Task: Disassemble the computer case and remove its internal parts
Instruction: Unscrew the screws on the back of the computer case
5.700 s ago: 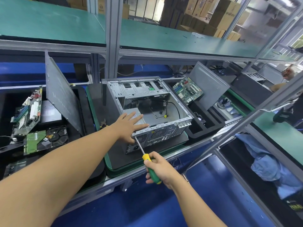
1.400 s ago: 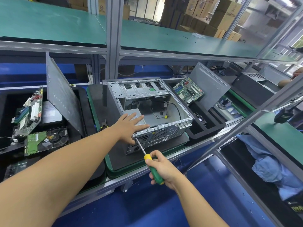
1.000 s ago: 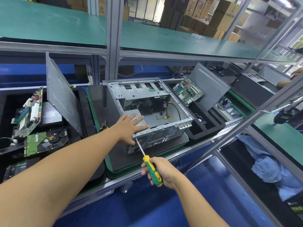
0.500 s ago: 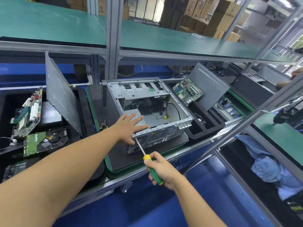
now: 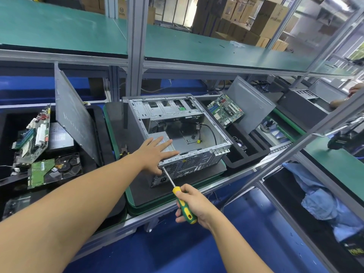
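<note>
Your left forearm [image 5: 88,198] shows bare along its whole visible length, broad and smooth where it lies close to the camera. Your right forearm [image 5: 236,245] is bare as well and looks narrower in view. Your left hand [image 5: 155,154] and right hand [image 5: 195,203] are uncovered to the fingertips. Finer marks on the skin are too small to tell.

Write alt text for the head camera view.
A person's right grip holds a green-and-yellow screwdriver, its tip at the near corner of an open computer case; the left grip lies flat on the case's top edge. Circuit boards and a side panel stand to the left.
</note>
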Motion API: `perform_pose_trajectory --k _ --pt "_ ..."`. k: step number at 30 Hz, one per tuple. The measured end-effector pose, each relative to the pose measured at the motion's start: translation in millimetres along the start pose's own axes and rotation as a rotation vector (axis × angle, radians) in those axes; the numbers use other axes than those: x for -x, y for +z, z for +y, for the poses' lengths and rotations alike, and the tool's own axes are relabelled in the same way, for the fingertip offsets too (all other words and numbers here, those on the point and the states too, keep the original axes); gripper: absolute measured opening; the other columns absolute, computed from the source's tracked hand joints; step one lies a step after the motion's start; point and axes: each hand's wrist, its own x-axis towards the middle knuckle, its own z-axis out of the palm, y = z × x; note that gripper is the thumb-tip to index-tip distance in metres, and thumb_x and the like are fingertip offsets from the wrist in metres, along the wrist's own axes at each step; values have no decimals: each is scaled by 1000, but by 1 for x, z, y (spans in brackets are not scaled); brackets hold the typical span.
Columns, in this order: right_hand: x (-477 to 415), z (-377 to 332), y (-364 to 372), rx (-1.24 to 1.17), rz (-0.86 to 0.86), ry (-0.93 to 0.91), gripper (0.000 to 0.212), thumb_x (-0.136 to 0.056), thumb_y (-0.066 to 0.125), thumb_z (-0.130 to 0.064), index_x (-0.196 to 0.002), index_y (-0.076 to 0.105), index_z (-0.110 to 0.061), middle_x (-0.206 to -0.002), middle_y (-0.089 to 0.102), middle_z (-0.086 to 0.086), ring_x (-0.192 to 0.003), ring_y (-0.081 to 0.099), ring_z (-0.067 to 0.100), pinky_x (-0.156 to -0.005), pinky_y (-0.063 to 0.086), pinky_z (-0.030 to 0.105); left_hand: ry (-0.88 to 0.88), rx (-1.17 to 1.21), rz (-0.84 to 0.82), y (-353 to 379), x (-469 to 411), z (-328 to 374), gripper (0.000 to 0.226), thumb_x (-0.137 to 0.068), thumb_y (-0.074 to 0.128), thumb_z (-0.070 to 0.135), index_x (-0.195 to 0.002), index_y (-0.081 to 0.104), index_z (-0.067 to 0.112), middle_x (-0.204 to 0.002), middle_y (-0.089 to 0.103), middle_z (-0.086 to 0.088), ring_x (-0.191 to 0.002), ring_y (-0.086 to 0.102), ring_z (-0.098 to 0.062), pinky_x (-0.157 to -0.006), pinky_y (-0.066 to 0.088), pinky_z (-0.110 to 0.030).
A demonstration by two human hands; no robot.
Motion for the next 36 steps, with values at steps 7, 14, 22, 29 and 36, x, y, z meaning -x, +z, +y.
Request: perform_pose_trajectory --k 7,14,22,29,36 --pt "-2 2 0 72 62 -22 20 -97 61 -34 -99 50 -18 -86 48 6 -50 51 15 -46 45 28 3 -1 -2 0 1 0 96 -86 59 54 -152 -10 52 -165 -18 0 -153 -10 -32 -121 1 -52" --pt "-9 2 0 -39 -14 110 33 -99 40 -27 -100 66 -6 -70 63 1 -52 53 17 -48 46 28 4 3 -10 -1 0 1 96 -85 60 53 -152 -9 52 -165 -19 1 -153 -10 -32 -121 1 -52" --pt "-11 11 -6 21 -36 -29 15 -96 57 -28 -98 56 -14 -81 61 8 -62 60 21 -57 53 36 6 1 -3 0 1 0 96 -86 59 54 -152 -9 52 -165 -18 1 -153 -10 -32 -120 0 -52" --pt "-11 10 -7 38 -14 -8 24 -92 62 -40 -100 53 -19 -83 57 5 -55 56 17 -47 46 29 9 -3 0 -1 0 0 96 -86 60 54 -153 -9 51 -166 -18 0 -153 -9 -32 -120 0 -52" --pt "-10 3 -1 -24 -59 99 33 -99 35 -23 -104 63 -6 -77 68 6 -53 54 17 -48 47 28 13 8 3 3 -3 -2 97 -84 61 54 -152 -9 53 -166 -18 1 -153 -9 -32 -120 1 -53"
